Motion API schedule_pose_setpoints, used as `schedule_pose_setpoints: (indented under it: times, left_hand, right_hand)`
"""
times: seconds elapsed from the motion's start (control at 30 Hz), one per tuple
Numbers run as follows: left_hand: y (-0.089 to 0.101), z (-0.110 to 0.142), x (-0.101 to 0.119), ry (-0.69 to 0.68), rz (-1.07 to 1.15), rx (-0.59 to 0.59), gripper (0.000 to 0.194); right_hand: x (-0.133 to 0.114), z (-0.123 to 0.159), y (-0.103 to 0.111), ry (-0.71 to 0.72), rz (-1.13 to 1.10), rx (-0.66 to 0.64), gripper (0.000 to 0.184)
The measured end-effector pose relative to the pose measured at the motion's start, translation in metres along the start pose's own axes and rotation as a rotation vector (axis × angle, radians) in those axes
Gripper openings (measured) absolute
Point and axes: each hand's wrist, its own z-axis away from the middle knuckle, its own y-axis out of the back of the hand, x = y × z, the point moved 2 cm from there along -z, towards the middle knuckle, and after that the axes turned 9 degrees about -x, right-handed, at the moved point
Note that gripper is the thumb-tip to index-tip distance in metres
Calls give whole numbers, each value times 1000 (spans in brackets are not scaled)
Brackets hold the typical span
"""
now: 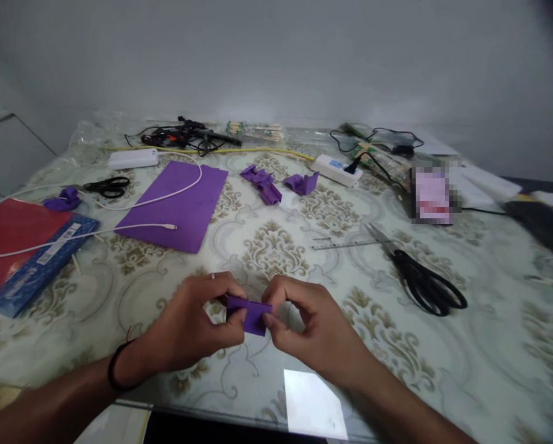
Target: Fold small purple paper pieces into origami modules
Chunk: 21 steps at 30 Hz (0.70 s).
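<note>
Between my two hands is a small folded piece of purple paper (254, 322), with a crease along its upper edge. My left hand (195, 317) pinches its left end between thumb and fingers. At the other end, my right hand (311, 320) grips the right edge the same way. Farther up the table lie several folded purple paper pieces (262, 183) in a row, with another folded purple piece (302, 183) beside them. Large purple sheets (179, 203) rest to the upper left. Black-handled scissors (419, 280) lie to the right, their tip over a clear ruler (341, 243).
A white cable (133, 231) crosses the purple sheets and a red-and-blue packet (31, 246). Small scissors (110, 186) and a white box (133, 158) lie at left. Toward the wall are a white power strip (336, 169), black gear (184, 135) and a phone-like object (431, 194).
</note>
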Motion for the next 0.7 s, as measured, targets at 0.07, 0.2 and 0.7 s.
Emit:
schedule_pose_setpoints:
  times: [0.07,0.2,0.7]
  left_hand:
    - [1,1,0,-10,-7,0,12]
    - [2,1,2,-4,1,-22,12]
    - [23,-6,-1,79,224,110,5]
  right_hand:
    - [0,1,0,-4,-17,-2,13]
    - [1,1,-1,-33,-61,-18,13]
    - [9,0,24,18,-205,74,19]
